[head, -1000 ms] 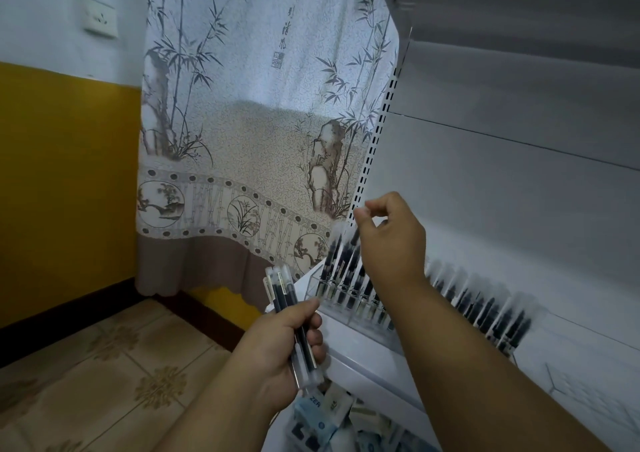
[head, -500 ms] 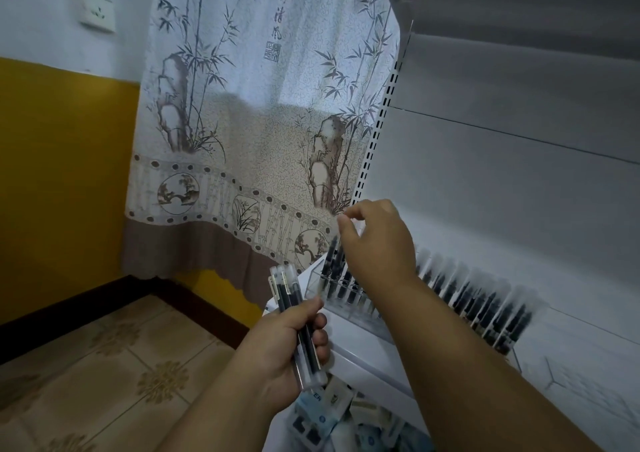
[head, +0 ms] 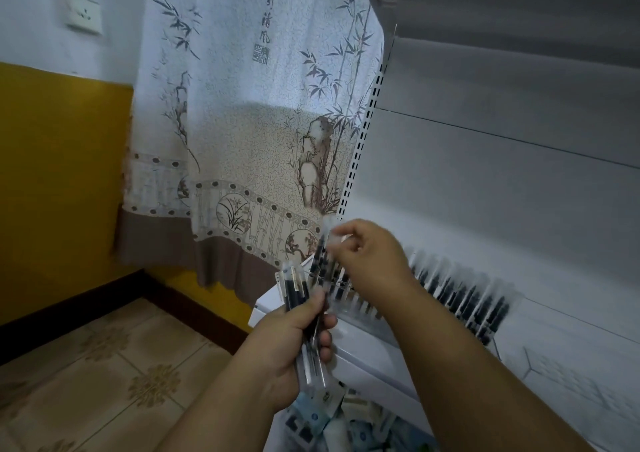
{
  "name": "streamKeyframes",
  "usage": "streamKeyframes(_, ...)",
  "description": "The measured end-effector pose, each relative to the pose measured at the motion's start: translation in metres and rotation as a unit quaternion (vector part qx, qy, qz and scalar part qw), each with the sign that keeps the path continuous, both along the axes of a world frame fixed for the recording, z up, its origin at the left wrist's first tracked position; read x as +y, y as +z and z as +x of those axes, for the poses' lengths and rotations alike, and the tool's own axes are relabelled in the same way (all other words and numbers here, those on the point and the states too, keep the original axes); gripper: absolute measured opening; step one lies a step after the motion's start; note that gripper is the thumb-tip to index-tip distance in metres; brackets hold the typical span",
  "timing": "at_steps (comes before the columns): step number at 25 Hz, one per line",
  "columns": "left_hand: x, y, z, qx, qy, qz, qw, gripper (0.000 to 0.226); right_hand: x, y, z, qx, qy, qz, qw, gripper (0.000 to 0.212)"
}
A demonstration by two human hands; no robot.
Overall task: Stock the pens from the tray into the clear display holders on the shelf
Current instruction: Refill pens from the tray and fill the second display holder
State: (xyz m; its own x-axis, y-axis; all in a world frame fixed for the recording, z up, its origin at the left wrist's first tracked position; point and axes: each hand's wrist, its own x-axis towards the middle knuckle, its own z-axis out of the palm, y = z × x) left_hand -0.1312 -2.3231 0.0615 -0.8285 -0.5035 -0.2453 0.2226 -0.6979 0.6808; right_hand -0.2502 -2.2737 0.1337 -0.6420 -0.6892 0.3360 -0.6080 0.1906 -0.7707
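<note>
Raised since the earlier frame, right hand (head: 372,256) now pinches one clear-barrelled pen (head: 323,244) by its top, above the clear display holder (head: 353,304) on the white shelf (head: 377,351). Left hand (head: 294,341) grips a pen bundle (head: 298,290) just beside the holder; motion blurs details.

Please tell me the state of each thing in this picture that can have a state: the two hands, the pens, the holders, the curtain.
left hand: closed around a bundle of pens.
bundle of pens: held upright, capped ends up.
right hand: pinching a single pen, above the holders.
single pen: blurred, near upright, not clearly seated.
clear display holders: already filled with a row of pens.
curtain: hanging down, drawn.
</note>
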Motion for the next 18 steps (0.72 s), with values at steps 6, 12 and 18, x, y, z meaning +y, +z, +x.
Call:
streamKeyframes(6,-0.004,-0.001,-0.002,-0.014,0.033,0.035,0.999,0.013,0.011,0.011,-0.012,0.118,-0.137,-0.167,0.969,0.013)
streamKeyframes(12,-0.004,-0.002,-0.004,-0.016,0.024,0.035,0.999,0.010,-0.004,-0.004,-0.021,0.235,-0.116,-0.097,0.960,0.006)
streamKeyframes(18,-0.005,-0.004,-0.003,-0.003,0.019,0.044,0.999,0.010,-0.011,-0.001,-0.026,0.263,-0.094,0.012,0.960,0.005)
